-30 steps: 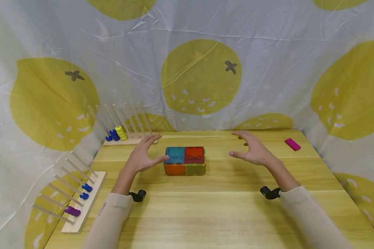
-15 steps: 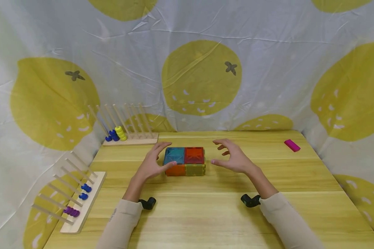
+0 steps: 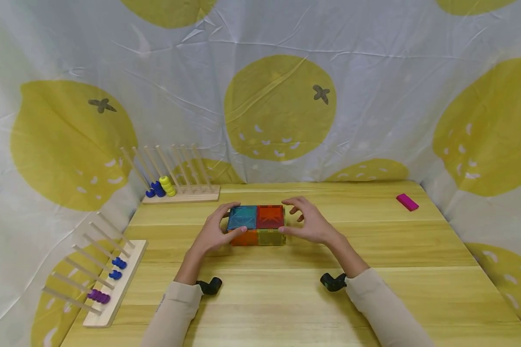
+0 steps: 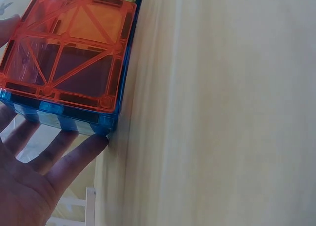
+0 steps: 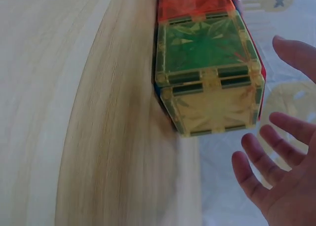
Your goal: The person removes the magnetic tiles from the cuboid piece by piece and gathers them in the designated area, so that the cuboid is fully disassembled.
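Observation:
A low box of see-through magnetic tiles [image 3: 271,217] lies on the wooden table, with blue and red tiles on top and orange and yellow-green ones in front. At its left end is my left hand [image 3: 217,230], thumb by the front top edge. In the left wrist view the fairly straight fingers [image 4: 79,159] lie right at the blue end tile [image 4: 64,118]. My right hand [image 3: 310,224] is spread around the right end, thumb tip near the front corner. The right wrist view shows a gap between its loosely bent fingers [image 5: 269,159] and the yellow end tile [image 5: 215,110].
Two wooden peg racks with beads stand on the left: one at the back [image 3: 182,195] with blue and yellow beads, one nearer [image 3: 126,284] with blue and purple beads. A pink block [image 3: 407,202] lies back right. A lemon-print cloth [image 3: 364,120] hangs behind the table.
Both hands have come inward toward the tile box, the right one travelling farther left to its right end. The left hand has come up against the left end. The box stays put.

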{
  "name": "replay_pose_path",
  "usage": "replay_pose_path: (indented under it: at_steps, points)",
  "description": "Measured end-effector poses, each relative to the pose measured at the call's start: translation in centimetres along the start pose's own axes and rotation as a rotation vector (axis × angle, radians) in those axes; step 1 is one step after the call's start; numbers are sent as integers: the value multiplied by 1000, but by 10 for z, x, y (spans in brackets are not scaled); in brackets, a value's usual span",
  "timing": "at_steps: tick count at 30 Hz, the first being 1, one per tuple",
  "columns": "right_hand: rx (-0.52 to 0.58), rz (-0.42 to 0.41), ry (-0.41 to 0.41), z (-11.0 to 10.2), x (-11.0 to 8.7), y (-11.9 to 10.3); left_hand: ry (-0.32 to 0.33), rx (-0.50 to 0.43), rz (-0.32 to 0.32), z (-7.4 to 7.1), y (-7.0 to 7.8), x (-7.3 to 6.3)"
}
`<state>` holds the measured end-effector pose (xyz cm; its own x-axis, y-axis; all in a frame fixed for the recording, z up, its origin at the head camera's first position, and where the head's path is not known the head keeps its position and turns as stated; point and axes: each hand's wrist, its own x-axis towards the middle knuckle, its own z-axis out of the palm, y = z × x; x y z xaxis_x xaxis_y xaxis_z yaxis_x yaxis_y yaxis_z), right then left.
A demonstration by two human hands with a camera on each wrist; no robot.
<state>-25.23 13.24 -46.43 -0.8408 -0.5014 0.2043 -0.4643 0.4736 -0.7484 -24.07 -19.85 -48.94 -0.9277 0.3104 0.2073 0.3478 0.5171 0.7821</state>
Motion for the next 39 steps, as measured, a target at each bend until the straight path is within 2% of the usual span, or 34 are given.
replay_pose_path:
  at_steps: [5,16,32,39]
  points:
    - [-33,-17,-19,5,7,-4,-7,-48,-18,0,0,0]
    - [-124,-14,-90,8,19,-8,-17,-114,1,1,-3,0]
    - [-163,7,-117,6,27,-14,-3,-85,8,3,-4,1]
    - [-163,27,-126,6,32,-14,3,-81,-8,3,-1,0]
